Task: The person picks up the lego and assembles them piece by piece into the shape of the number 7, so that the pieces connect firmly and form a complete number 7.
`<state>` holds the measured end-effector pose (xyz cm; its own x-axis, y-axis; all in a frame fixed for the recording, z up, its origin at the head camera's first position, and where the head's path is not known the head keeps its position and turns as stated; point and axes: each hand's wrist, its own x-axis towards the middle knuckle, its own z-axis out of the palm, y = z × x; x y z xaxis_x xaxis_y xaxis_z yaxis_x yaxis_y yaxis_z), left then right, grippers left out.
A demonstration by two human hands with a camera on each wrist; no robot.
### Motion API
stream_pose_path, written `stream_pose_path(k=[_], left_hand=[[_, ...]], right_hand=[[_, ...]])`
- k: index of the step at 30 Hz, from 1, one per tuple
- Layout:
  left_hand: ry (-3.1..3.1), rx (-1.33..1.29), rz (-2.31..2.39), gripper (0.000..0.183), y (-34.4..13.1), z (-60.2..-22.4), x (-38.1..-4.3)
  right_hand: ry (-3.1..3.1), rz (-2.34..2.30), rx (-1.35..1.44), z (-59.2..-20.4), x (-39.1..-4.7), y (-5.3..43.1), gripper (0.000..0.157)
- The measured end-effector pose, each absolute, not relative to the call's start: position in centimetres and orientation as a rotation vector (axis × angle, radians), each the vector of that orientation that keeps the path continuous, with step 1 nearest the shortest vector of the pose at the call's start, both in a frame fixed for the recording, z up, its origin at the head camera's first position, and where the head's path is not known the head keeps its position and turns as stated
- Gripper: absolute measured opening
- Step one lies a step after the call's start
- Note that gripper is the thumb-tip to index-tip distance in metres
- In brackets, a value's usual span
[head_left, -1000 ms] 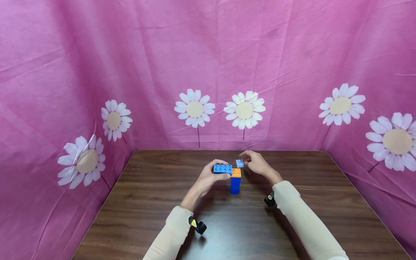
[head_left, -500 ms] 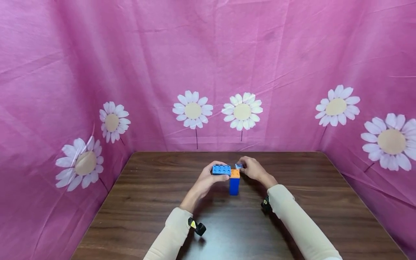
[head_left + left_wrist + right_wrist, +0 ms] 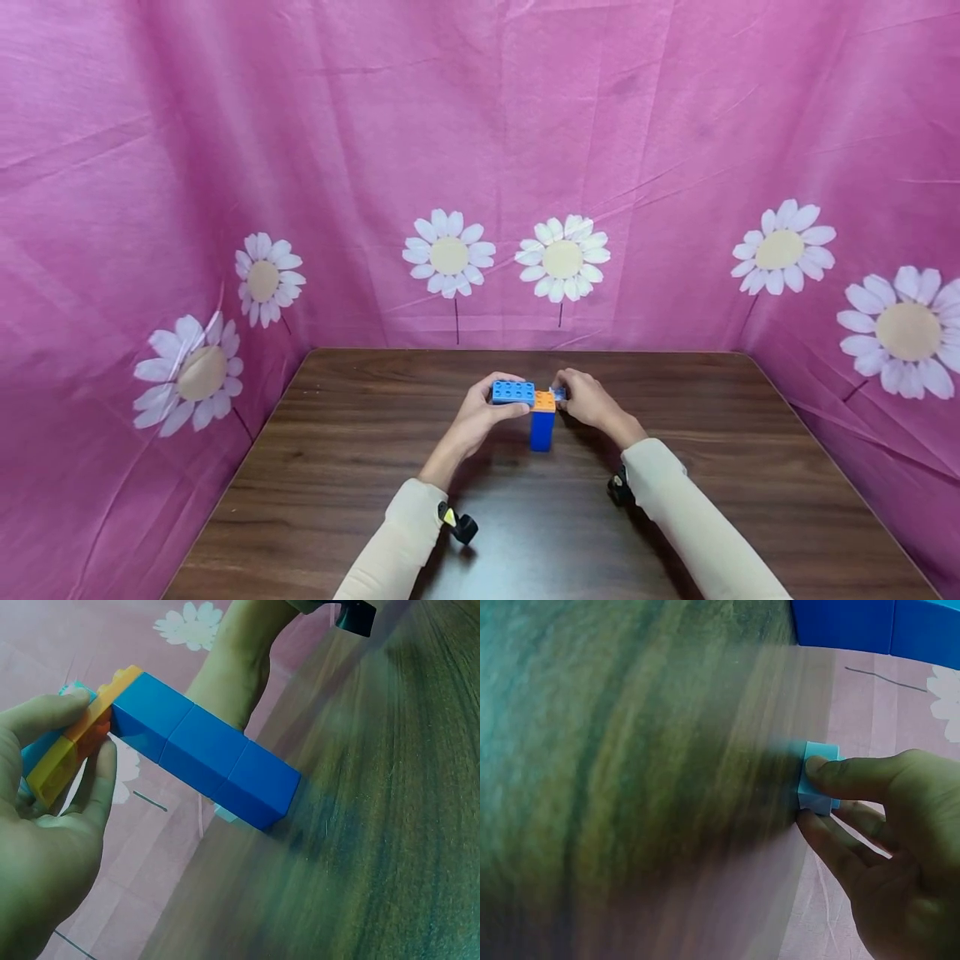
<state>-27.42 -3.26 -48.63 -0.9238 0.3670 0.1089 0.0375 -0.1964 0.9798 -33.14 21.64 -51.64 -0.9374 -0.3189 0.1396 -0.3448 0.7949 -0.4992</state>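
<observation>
In the head view, my left hand [image 3: 476,417] grips a blue eight-stud brick [image 3: 513,392] at the top of a build, beside an orange brick [image 3: 543,402]. The orange brick sits on an upright column of blue bricks [image 3: 541,431] standing on the table. From the left wrist, a yellow brick [image 3: 52,774] shows below the held one, and the thumb and fingers are on opposite sides of these top bricks. Behind the column, my right hand [image 3: 590,400] pinches a small light blue brick [image 3: 820,778] between thumb and fingers, at the tabletop.
The brown wooden table [image 3: 360,467] ends at a pink curtain [image 3: 480,150] printed with daisies, which also rises on the left and right. A black wrist camera [image 3: 459,525] sits at the left sleeve, another wrist camera [image 3: 619,487] at the right.
The right hand has come down onto the small light blue brick, pinched it and drawn it slightly nearer the column. The left hand keeps its grip on the build, almost still.
</observation>
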Motion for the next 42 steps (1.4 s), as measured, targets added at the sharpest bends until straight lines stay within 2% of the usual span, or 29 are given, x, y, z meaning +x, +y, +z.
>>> stream_pose_path(k=[25, 42], left_hand=[[1.975, 0.511, 2.160, 0.045, -3.2, -48.6, -27.6], [1.985, 0.485, 2.186, 0.041, -3.3, -48.5, -28.0]], right_hand=[[-2.891, 0.843, 0.533, -52.0, -32.7, 21.9, 0.017], [-2.734, 0.997, 0.623, -49.3, -31.0, 22.1, 0.022]])
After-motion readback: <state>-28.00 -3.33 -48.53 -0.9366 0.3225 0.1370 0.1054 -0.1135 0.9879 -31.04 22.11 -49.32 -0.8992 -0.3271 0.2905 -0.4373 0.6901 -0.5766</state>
